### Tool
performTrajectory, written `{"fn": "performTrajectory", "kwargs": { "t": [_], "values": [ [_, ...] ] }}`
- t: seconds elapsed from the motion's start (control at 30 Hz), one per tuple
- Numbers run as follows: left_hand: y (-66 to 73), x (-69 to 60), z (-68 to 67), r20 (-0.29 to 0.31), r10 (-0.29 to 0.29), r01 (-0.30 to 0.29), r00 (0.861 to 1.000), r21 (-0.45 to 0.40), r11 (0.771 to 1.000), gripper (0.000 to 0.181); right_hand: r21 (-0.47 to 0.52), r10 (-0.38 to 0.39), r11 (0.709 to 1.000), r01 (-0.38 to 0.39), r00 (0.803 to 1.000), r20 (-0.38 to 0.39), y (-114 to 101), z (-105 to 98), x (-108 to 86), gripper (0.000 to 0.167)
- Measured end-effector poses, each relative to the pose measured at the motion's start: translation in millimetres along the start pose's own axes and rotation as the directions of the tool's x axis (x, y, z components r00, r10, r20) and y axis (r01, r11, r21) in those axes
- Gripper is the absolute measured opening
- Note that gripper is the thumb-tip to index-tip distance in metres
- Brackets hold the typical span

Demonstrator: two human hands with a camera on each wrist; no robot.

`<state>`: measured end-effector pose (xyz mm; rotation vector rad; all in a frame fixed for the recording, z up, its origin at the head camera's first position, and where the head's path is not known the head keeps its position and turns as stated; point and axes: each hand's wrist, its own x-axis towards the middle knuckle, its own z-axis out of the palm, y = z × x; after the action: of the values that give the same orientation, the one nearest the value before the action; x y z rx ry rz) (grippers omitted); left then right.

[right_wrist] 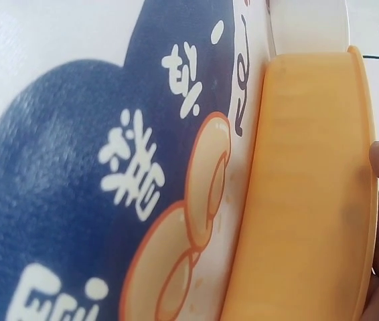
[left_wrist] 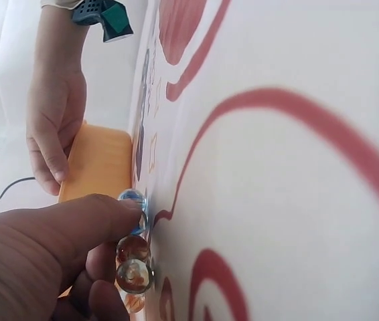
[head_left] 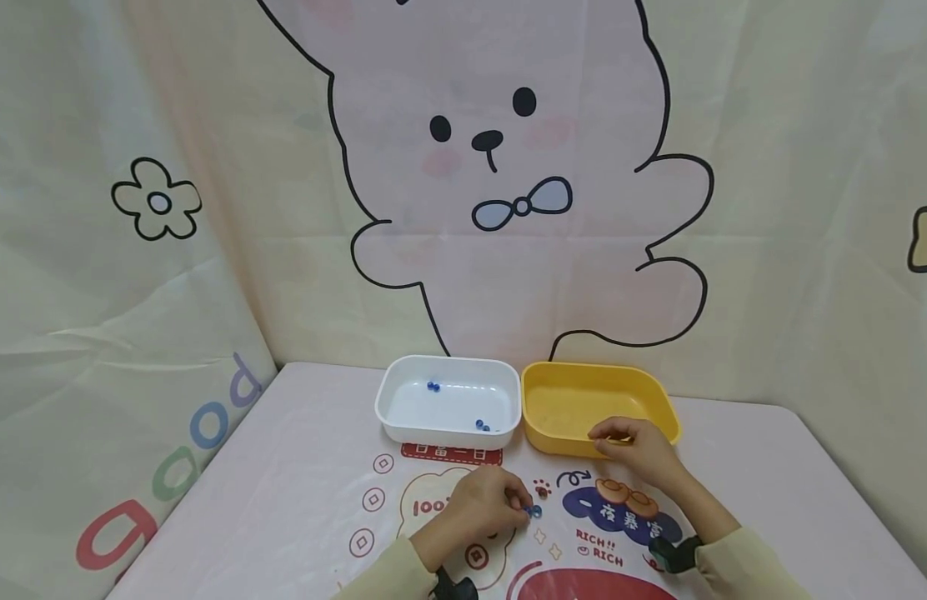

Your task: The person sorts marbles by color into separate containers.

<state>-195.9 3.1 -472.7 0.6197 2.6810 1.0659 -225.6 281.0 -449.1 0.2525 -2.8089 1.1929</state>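
My left hand is low over the table, fingers curled around a small cluster of glass marbles. In the left wrist view its thumb presses on a blue marble, while a brown marble and a clear marble with an orange swirl sit by the fingers. From the head view, blue marbles show past the fingertips. Over the front rim of a yellow tub my right hand holds on, with thumb outside and fingers reaching inside; the fingertips are partly hidden.
A white tub stands against the yellow one on its left, with several blue marbles on its floor. A printed cloth covers the table. Behind the tubs hangs a curtain with a bear drawing.
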Motion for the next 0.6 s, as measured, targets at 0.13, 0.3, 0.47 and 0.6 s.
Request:
{"fn": "performTrajectory", "kwargs": {
  "t": [0.13,0.3,0.47,0.6],
  "values": [
    [-0.1,-0.1,-0.3,0.008,-0.004,0.004,1.000,-0.023,1.000,0.011,-0.004,-0.005,1.000,0.005,1.000,-0.004,-1,1,0.4,0.012],
    [1.3,-1.1,-2.7,0.028,-0.019,0.021,0.999,-0.095,0.995,0.010,0.002,-0.002,1.000,0.002,1.000,-0.004,-2,2,0.3,0.012],
    [1.8,-1.6,-9.7,0.025,-0.016,0.019,1.000,-0.104,0.994,0.010,-0.002,0.000,1.000,0.000,1.000,-0.005,-2,1,-0.1,0.012],
    [1.0,-1.5,-16.6,0.011,0.000,0.001,1.000,-0.097,0.995,0.011,-0.005,0.004,1.000,-0.004,1.000,-0.002,-1,1,0.2,0.012]
  ]
}}
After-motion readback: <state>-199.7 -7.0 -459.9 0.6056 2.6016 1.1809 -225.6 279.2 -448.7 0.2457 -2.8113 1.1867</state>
